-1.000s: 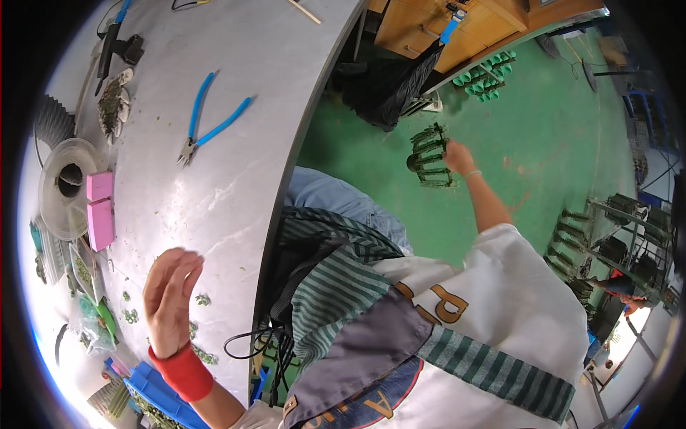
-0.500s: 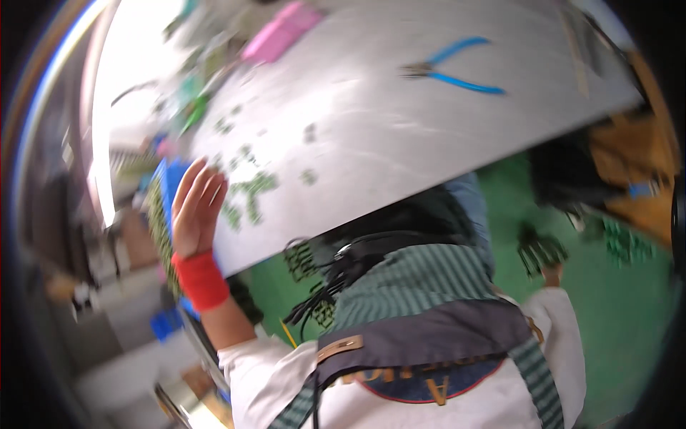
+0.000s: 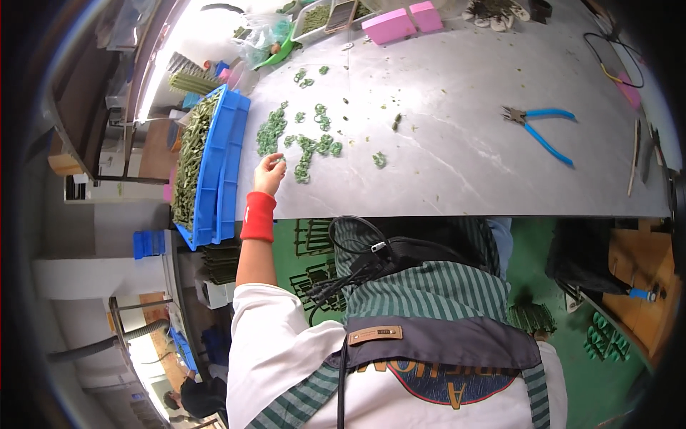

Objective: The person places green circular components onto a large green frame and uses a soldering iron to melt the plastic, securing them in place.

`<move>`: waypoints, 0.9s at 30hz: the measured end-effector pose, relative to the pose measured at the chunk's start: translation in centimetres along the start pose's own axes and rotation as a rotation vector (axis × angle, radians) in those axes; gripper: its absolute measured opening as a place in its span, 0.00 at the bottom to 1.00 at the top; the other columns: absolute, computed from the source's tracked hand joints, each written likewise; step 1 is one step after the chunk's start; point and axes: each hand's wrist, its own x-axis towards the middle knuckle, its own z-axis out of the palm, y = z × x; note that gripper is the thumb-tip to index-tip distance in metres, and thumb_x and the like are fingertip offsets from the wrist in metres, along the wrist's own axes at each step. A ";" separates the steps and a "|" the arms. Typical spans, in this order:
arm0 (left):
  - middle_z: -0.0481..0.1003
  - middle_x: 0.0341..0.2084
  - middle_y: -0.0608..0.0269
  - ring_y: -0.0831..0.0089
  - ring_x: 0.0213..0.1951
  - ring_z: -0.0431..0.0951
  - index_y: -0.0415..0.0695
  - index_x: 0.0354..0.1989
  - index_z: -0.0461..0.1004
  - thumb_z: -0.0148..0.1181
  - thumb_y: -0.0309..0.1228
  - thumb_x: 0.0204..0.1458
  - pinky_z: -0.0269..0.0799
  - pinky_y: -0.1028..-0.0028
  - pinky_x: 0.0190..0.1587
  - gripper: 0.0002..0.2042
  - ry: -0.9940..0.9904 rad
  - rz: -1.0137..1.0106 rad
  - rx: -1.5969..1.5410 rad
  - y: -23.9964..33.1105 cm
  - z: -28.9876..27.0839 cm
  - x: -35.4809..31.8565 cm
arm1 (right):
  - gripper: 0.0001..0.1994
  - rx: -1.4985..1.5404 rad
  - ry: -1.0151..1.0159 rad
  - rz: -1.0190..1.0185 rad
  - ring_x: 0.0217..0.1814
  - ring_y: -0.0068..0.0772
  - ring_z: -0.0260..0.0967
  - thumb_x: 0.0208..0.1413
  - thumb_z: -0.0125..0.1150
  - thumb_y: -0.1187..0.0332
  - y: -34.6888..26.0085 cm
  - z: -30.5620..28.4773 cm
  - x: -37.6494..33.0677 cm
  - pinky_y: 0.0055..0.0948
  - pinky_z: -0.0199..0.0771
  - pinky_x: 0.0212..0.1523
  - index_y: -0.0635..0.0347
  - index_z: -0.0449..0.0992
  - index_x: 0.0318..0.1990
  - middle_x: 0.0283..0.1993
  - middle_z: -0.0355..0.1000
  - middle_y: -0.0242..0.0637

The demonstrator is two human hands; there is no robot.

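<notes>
My left hand (image 3: 269, 176), with a red wristband (image 3: 258, 217), reaches over the table's left part, thumb and fingers drawn together in a pinch. At its fingertips lies a pile of small green ring-like pieces (image 3: 271, 132), and it hides whatever the pinch holds. More such green pieces (image 3: 306, 151) are scattered just to the right. Low at my right side, my right hand (image 3: 543, 334) shows only in part, mostly hidden by my body. It grips a dark green bunch with several comb-like prongs (image 3: 530, 315), held down over the green floor.
Blue-handled cutting pliers (image 3: 537, 131) lie spread on the grey table (image 3: 443, 171). Blue crates (image 3: 227, 171) with green sticks stand at its left edge. Pink blocks (image 3: 389, 27) and a tray (image 3: 311, 20) sit at the back. Another person (image 3: 200, 395) is at lower left.
My view has swung and steadied. My left hand has gone from raised, outstretched fingers to a pinch beside the green pieces. The bunch in my right hand is now closer to my body.
</notes>
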 end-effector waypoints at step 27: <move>0.67 0.26 0.78 0.88 0.26 0.60 0.40 0.42 0.76 0.53 0.27 0.58 0.55 0.84 0.27 0.08 -0.281 0.513 0.022 4.4 4.2 6.3 | 0.18 -0.558 0.641 -0.972 0.40 0.30 0.67 0.63 0.52 0.60 -28.8 -62.8 -49.3 0.32 0.67 0.41 0.63 0.68 0.53 0.38 0.70 0.37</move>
